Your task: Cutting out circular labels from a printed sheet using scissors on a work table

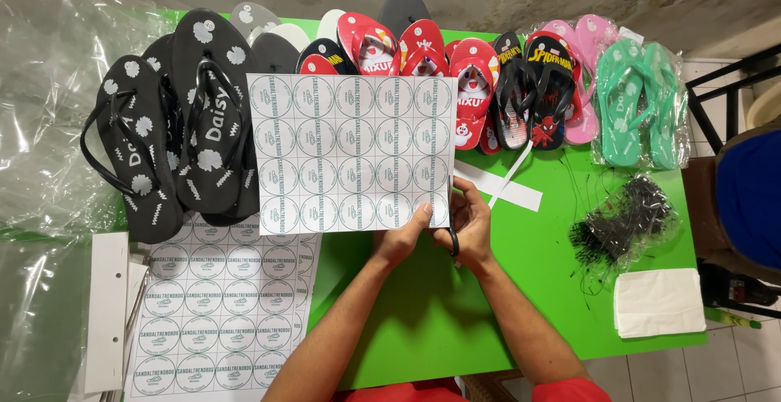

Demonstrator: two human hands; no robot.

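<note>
Held upright above the green worktop (407, 321), the label sheet (351, 152) is pinched at its lower edge by the left hand (400, 242), likely to keep it taut for the black-handled scissors (452, 241) gripped in the right hand (472, 225). The sheet is white, gridded with pale round printed labels.

A person held up a white sheet of round labels (351, 152) over a green table (423, 312). The left hand (401, 242) pinched its bottom edge. The right hand (469, 227) held black scissors (453, 242) just under the sheet. More label sheets (215, 308) lay flat on the left. Black flip-flops (175, 137), red ones (423, 60), pink ones (582, 76) and green ones (639, 101) lined the far edge. A bag of black strings (622, 223) sat near a white cloth (659, 302).
</note>
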